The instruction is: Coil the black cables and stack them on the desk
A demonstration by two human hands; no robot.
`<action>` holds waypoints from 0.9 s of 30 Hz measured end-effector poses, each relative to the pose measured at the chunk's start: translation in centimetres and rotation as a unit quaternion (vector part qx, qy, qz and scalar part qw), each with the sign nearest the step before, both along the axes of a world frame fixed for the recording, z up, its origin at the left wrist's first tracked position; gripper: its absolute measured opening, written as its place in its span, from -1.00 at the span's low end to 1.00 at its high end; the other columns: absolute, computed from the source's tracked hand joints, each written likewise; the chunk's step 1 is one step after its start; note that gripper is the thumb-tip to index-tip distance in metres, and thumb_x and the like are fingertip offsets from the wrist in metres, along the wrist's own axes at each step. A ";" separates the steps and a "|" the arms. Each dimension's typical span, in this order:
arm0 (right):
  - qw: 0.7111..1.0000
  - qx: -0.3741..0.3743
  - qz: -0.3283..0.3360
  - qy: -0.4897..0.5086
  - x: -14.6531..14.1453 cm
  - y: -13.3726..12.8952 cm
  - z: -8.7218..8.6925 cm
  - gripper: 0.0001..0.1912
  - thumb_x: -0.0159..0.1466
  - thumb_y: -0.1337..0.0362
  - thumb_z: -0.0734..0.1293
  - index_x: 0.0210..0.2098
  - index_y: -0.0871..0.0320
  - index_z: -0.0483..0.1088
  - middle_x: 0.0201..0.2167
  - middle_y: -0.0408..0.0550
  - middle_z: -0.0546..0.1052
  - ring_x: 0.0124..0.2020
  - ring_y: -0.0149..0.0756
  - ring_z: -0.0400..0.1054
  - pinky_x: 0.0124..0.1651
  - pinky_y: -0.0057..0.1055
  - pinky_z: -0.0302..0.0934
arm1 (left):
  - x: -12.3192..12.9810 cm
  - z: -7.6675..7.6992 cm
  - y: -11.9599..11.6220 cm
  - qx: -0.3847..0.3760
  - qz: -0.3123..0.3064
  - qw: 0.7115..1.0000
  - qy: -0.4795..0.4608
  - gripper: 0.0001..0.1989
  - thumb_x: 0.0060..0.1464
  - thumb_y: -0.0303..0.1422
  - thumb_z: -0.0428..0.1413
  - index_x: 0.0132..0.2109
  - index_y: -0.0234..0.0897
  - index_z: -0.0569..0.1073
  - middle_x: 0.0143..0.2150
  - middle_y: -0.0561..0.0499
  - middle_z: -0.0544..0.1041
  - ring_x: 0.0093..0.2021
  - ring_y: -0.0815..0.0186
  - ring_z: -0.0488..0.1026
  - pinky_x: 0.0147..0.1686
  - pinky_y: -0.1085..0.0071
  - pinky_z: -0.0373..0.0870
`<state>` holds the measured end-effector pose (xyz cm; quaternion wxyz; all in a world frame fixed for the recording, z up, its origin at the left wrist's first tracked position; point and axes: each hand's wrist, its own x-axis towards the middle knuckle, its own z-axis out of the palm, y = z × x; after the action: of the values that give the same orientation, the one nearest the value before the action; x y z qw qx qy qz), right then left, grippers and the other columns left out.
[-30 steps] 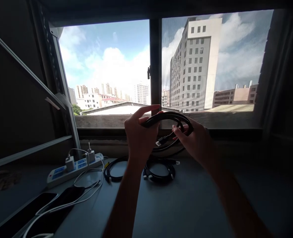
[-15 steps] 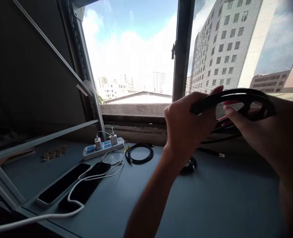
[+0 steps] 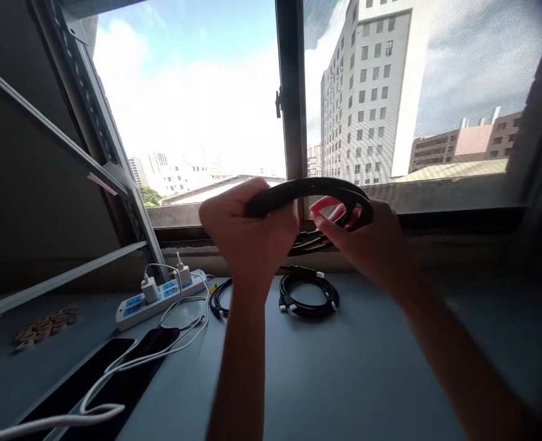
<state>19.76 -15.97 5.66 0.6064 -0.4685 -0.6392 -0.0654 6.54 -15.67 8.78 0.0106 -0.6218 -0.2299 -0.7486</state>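
Observation:
A thick coil of black cable (image 3: 319, 185) is held up in front of the window, above the table. My left hand (image 3: 256, 226) is closed round the left side of the loop. On the other side, my right hand (image 3: 362, 236) curls round the coil, its thumb and fingertips near each other inside the loop. Cable strands hang below, and a plug with a light metal tip (image 3: 320, 274) shows under them. Directly beneath, a second coiled black cable (image 3: 310, 314) lies on the table, with several connector ends visible. Another black cable coil (image 3: 214, 303) is partly hidden by my left forearm.
A white power strip (image 3: 160, 300) with two chargers (image 3: 150, 289) sits at the back left. White cables run across two dark phones (image 3: 137, 373). Small brown pieces (image 3: 45, 327) lie farther left, behind a metal frame (image 3: 63, 278). The window sill (image 3: 459, 217) borders the table's back.
The view has turned right, so both hands appear farther left. The coil on the table, mostly covered before, now shows. Both hands still hold the raised cable.

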 end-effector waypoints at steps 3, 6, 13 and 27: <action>0.998 -0.009 0.060 0.016 -0.5 0.1 0.0 -0.89 0.11 0.28 0.30 -0.38 0.10 0.46 -0.60 -0.21 0.39 -0.61 -0.45 0.26 -0.54 -0.51 0.14 | -0.7 0.1 0.3 -0.022 -0.005 1.000 0.000 -0.62 -0.22 -0.51 0.09 -0.74 -0.28 0.01 -0.70 0.14 -0.10 -0.65 0.48 -0.05 -0.64 0.44 -0.10; 0.994 -0.022 0.102 0.018 -0.7 0.7 -0.2 -0.89 0.11 0.30 0.30 -0.38 0.13 0.46 -0.59 -0.21 0.40 -0.58 -0.45 0.28 -0.51 -0.52 0.14 | -0.8 0.1 1.3 -0.035 -0.017 0.999 -0.038 -0.64 -0.25 -0.52 0.09 -0.75 -0.28 0.03 -0.72 0.15 -0.09 -0.66 0.49 -0.04 -0.66 0.46 -0.08; 0.982 -0.069 0.171 0.043 -0.5 1.4 -0.5 -0.90 0.12 0.28 0.31 -0.38 0.16 0.44 -0.52 -0.18 0.48 -0.44 -0.37 0.39 -0.34 -0.45 0.25 | -0.2 0.1 3.2 -0.081 -0.145 0.963 -0.214 -0.69 -0.38 -0.55 0.14 -0.76 -0.30 0.12 -0.77 0.22 -0.02 -0.70 0.55 -0.05 -0.70 0.52 -0.11; 0.962 -0.088 0.224 0.128 0.7 -0.5 0.7 -0.85 0.11 0.28 0.33 -0.32 0.18 0.44 -0.53 -0.22 0.45 -0.58 -0.45 0.38 -0.48 -0.54 0.26 | 1.3 -0.2 2.7 -0.095 -0.183 0.955 -0.214 -0.68 -0.35 -0.54 0.09 -0.79 -0.32 0.07 -0.74 0.19 -0.02 -0.67 0.56 -0.08 -0.69 0.52 -0.12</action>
<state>20.46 -16.42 6.35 0.6386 -0.3688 -0.6484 0.1889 7.82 -12.93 8.61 -0.2349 -0.4769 -0.1789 -0.8279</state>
